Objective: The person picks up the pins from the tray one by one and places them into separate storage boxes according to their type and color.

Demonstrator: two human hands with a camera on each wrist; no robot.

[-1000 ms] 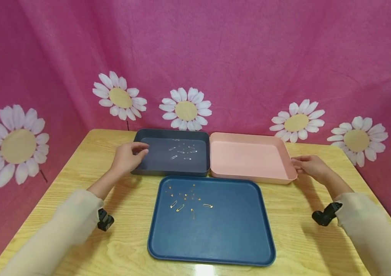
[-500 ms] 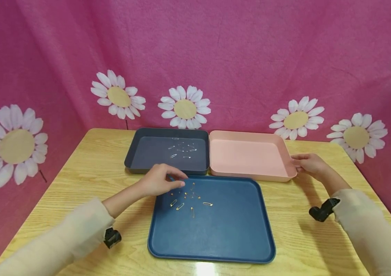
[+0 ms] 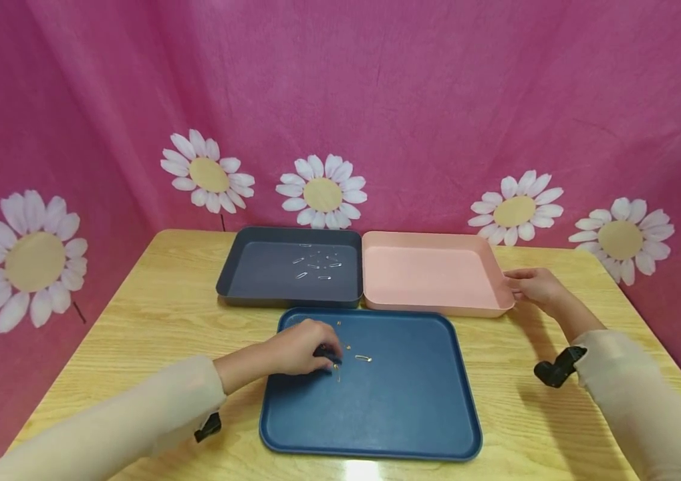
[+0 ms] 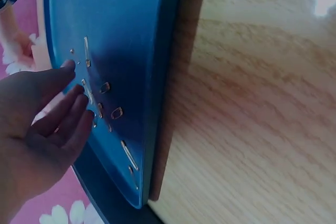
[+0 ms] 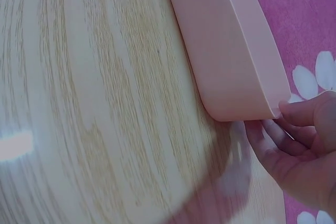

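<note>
My left hand (image 3: 304,347) hovers over the left part of a blue tray (image 3: 406,407), fingers loosely bent and the thumb apart. Gold safety pins (image 3: 363,359) lie scattered on that tray, some hidden under the hand in the head view. From the left wrist, several pins (image 4: 117,113) show beside my fingertips, and nothing is visible between finger and thumb. With my right hand (image 3: 538,288) I grip the right end of a pink tray (image 3: 430,274); in the right wrist view the thumb lies on its rim (image 5: 273,106) and the fingers sit against the outside.
Behind the blue tray stands a dark grey tray (image 3: 256,277) holding several silver safety pins (image 3: 325,278), side by side with the pink one. All three rest on a wooden table (image 3: 196,287). A pink curtain (image 3: 412,120) with daisies hangs behind.
My left hand has left the dark grey tray's left side, which it was touching, and come right and nearer, down over the gold pins. The dark grey tray's left end is uncovered. My right hand stays put.
</note>
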